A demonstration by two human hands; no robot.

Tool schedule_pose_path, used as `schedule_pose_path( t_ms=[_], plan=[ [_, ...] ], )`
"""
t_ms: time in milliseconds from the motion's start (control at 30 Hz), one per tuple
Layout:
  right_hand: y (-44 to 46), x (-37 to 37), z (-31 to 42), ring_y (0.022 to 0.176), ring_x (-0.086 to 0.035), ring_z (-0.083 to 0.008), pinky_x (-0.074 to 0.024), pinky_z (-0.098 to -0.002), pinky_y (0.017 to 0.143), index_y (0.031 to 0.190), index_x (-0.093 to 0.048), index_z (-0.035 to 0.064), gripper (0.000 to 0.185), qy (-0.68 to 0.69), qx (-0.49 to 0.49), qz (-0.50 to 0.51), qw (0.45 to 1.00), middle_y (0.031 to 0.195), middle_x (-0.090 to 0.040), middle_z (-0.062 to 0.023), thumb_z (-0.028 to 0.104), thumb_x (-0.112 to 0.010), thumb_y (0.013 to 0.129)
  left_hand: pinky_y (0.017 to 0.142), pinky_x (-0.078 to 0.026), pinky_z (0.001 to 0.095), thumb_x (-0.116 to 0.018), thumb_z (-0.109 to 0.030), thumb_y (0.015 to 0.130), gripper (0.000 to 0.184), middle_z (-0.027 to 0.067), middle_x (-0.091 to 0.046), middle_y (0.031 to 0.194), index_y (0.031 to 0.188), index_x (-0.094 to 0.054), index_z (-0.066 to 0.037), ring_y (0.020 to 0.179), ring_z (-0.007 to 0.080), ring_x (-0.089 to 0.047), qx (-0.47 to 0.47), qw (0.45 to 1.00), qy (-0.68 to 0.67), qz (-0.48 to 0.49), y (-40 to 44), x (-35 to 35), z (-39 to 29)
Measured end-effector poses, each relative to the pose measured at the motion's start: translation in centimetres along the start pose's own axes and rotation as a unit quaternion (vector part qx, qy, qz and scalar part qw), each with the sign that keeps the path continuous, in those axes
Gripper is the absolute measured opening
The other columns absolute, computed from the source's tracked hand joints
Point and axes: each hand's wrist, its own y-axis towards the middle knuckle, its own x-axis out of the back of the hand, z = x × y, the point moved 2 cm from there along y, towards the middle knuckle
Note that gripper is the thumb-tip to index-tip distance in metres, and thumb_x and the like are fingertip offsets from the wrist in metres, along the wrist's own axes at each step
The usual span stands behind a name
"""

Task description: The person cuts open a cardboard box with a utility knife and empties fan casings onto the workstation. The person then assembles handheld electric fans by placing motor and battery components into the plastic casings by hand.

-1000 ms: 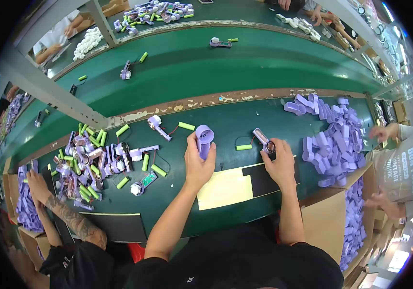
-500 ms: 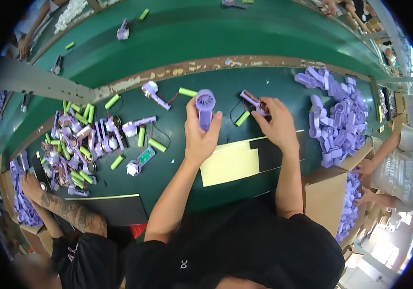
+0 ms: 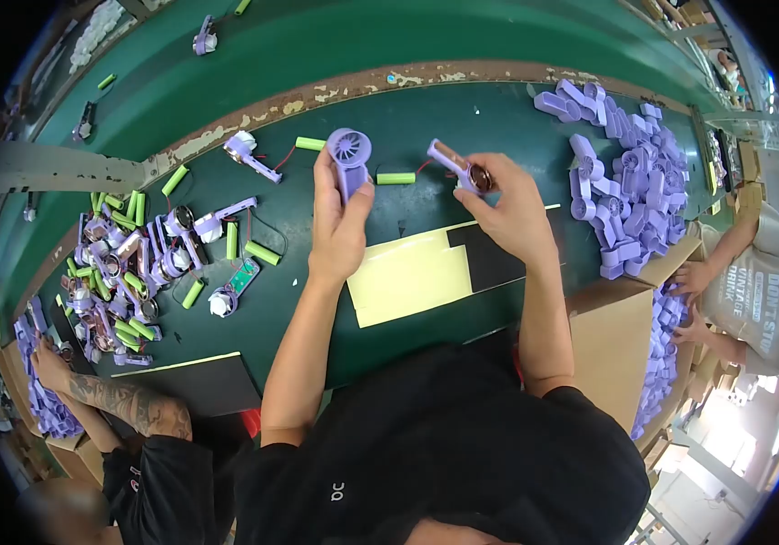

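Observation:
My left hand [image 3: 339,227] is wrapped round a purple fan housing [image 3: 349,150], its round vented end pointing away from me. In my right hand [image 3: 512,209] is a purple fan assembly [image 3: 451,162], gripped by its round motor end, with its long part pointing up and left. A red wire runs from this assembly to a green battery [image 3: 396,179], which lies between my hands. Below them, a yellow sheet [image 3: 412,280] covers part of a black mat [image 3: 498,263]. Another assembly [image 3: 251,156] with a battery lies left of my left hand.
Assemblies and green batteries form a pile [image 3: 117,272] at the left. Purple housings are heaped [image 3: 630,191] at the right, above a cardboard box [image 3: 607,350] of more. A co-worker's tattooed arm [image 3: 126,404] is at lower left; another person [image 3: 753,282] reaches into the box.
My right hand has lifted and turned the assembly, and its battery now lies level to the left. My left hand still holds the housing. The whole view has shifted.

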Motion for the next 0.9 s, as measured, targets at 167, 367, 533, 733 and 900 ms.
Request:
schedule_pose_path(
  t_ms=[167,367,533,733,900],
  plan=[
    [1.7,2.3,-0.6,0.111,-0.066,-0.0361,-0.0530,-0.0449,0.095,0.127,-0.068,0.0045,0.053,-0.085,0.027,-0.002,0.996,0.116,-0.070,-0.0176,0.027,-0.086,0.082,0.090,-0.052,0.0494,-0.060,-0.004,0.088,0.067,0.0265,-0.060,0.121,0.153,-0.044,0.005,0.102,0.0436,-0.061,-0.047,0.922,0.383,0.006,-1.1,-1.5,-2.9],
    [18.1,3.5,-0.6,0.120,-0.063,-0.0410,-0.0504,-0.0481,0.102,0.132,-0.063,0.0018,0.055,-0.099,0.141,-0.113,0.979,0.125,-0.067,-0.0207,0.032,-0.078,0.089,0.084,-0.047,0.0492,-0.067,-0.010,0.083,0.067,0.0230,-0.062,0.118,0.146,-0.052,0.008,0.098,0.0397,-0.059,-0.115,0.801,0.587,-0.015,-1.2,-2.2,-5.4],
    [34.3,1.5,-5.5,0.133,-0.054,-0.0506,-0.0452,-0.0529,0.115,0.158,-0.037,0.0028,0.080,-0.284,0.148,-0.107,0.941,0.154,-0.051,-0.0257,0.028,-0.073,0.091,0.089,-0.048,0.0485,-0.073,-0.023,0.089,0.055,0.0199,-0.064,0.114,0.134,-0.063,0.005,0.104,0.0383,-0.063,-0.142,0.820,0.554,-0.019,3.2,0.3,-11.1],
    [45.2,1.7,-8.9,0.155,-0.033,-0.0460,-0.0330,-0.0478,0.128,0.168,-0.027,0.0111,0.084,-0.337,0.083,-0.102,0.932,0.171,-0.032,-0.0186,0.015,-0.063,0.092,0.091,-0.053,0.0514,-0.076,-0.030,0.088,0.054,0.0239,-0.065,0.115,0.129,-0.064,0.002,0.104,0.0424,-0.066,-0.106,0.763,0.619,-0.151,17.8,8.2,-11.1],
    [44.3,-0.1,-6.9,0.133,-0.053,-0.0445,-0.0461,-0.0505,0.113,0.151,-0.048,0.0123,0.059,-0.374,0.027,-0.046,0.926,0.143,-0.053,-0.0196,0.013,-0.062,0.094,0.096,-0.052,0.0516,-0.077,-0.038,0.088,0.059,0.0216,-0.063,0.125,0.128,-0.063,0.002,0.119,0.0386,-0.062,0.004,0.710,0.679,-0.187,27.0,10.0,-6.1]
  ],
)
